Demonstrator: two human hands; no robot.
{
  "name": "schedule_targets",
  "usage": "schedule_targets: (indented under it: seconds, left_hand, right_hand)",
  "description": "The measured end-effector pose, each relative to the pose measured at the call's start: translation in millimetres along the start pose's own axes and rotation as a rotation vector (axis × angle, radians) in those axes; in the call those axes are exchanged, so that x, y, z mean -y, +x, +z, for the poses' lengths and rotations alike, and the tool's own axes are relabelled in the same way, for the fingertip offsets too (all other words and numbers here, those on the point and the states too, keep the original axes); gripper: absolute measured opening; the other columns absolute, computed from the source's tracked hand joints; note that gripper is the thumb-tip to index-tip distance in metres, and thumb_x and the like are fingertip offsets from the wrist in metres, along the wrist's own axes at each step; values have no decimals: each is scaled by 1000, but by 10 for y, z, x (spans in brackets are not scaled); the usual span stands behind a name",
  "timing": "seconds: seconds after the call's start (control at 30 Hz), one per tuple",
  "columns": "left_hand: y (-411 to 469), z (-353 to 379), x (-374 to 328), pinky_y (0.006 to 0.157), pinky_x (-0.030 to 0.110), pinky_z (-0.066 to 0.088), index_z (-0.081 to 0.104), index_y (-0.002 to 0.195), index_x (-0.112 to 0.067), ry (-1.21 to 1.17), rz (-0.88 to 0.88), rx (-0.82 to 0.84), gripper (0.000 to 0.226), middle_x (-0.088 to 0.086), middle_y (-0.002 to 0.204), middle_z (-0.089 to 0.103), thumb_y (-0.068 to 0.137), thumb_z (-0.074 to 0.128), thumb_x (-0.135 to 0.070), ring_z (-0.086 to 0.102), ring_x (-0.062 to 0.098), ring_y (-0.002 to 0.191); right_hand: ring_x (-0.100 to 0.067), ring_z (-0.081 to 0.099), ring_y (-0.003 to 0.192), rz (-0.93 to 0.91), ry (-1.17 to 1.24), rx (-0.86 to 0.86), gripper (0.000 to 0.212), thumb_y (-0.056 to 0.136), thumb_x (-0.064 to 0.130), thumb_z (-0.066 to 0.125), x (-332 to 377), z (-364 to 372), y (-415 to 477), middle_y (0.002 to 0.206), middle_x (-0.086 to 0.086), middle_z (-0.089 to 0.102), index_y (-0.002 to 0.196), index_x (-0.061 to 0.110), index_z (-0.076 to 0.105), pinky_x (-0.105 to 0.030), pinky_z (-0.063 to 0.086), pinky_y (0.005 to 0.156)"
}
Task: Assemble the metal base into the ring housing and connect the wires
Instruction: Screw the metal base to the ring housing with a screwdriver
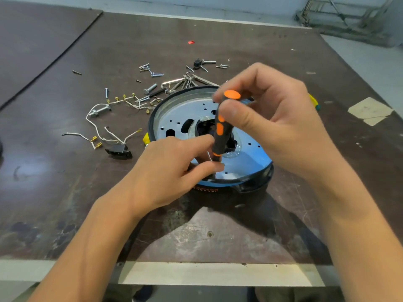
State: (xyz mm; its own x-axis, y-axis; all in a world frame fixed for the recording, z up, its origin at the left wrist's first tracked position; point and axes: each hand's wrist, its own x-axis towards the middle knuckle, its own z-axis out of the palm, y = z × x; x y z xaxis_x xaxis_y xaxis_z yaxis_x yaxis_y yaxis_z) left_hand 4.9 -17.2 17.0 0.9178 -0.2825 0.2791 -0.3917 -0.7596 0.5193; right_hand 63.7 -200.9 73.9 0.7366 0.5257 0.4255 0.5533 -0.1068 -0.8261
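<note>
A shiny round metal base [178,114] with several holes lies inside a black ring housing [152,118] on the dark table. A black and orange screwdriver [220,131] stands nearly upright over the base's near edge. My right hand [270,118] grips its handle near the top. My left hand [172,168] pinches the screwdriver's lower shaft where the tip meets the base; the tip itself is hidden by my fingers. White wires with brass terminals [102,131] lie left of the housing, attached to a black plug socket [118,151].
Loose screws and bolts [150,88] and hex keys [185,80] are scattered behind the housing. A yellow-handled tool [314,101] pokes out behind my right hand. A red scrap [191,42] lies farther back. The table's front edge [196,273] runs below my forearms.
</note>
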Motion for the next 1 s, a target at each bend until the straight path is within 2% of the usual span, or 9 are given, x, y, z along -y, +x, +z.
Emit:
schedule_targets:
  seconds: [0.1,0.23,0.37,0.47,0.57,0.73,0.83,0.93,1.0]
  left_hand:
    - [4,-4,12,62,38,53,62,105,-31,0,-5,21,37,-19,87,71,92,43,-59,64,6,70]
    - [-5,-19,4,64,36,54,56,108,-38,-32,-3,16,26,-24,85,71,90,51,-56,68,3,74]
    - [-9,-17,-28,64,34,55,51,102,-45,-51,12,0,15,-27,85,70,90,54,-54,68,-1,73]
    - [2,-12,-14,62,37,54,55,91,-40,-56,9,1,9,-22,81,70,92,53,-49,67,7,70]
    - [8,-10,7,62,39,54,57,90,-37,-59,0,-1,11,-18,83,71,92,53,-47,67,10,70]
    - [1,-14,-5,63,37,54,56,91,-41,-65,-1,10,10,-26,81,69,90,55,-51,68,8,69]
    - [7,-8,-12,62,36,53,57,87,-39,-33,-1,2,17,-25,81,68,90,54,-55,67,3,73]
    - [4,5,1,61,37,52,63,89,-35,-12,-4,5,25,-22,82,69,91,51,-56,66,4,73]
    - [-5,8,14,60,37,52,65,88,-34,-13,-13,-4,25,-19,80,70,90,51,-56,66,5,71]
  right_hand:
    - [-26,67,95,-24,132,110,28,100,2,51,12,-37,-23,109,-22,68,126,-4,57,-29,55,79]
    - [-28,70,88,-41,-14,-13,19,87,13,75,19,-33,-11,90,-14,72,99,1,67,-51,54,75]
    - [-23,54,66,-22,-143,-200,39,79,30,84,-36,30,-2,70,-6,59,79,5,54,-46,44,61]
    - [-34,62,83,-24,-32,-66,26,93,21,68,-51,24,-4,91,-19,66,99,-3,60,-52,52,72]
    - [-39,66,101,-13,173,70,27,101,6,47,-3,-53,-30,104,-21,70,124,-3,58,-41,57,88]
    - [-24,71,83,-36,-25,-23,9,92,9,68,31,-68,-8,87,-18,71,96,1,68,-44,55,70]
    - [-24,57,64,-60,-132,-142,28,81,24,82,23,14,-20,72,-13,63,82,2,66,-48,45,59]
    - [-25,52,63,-66,-94,-82,31,91,28,69,8,58,-19,73,-17,57,85,-2,61,-42,43,55]
    - [-31,62,80,-23,11,46,29,99,22,52,7,14,-26,90,-21,65,103,-4,65,-41,53,67]
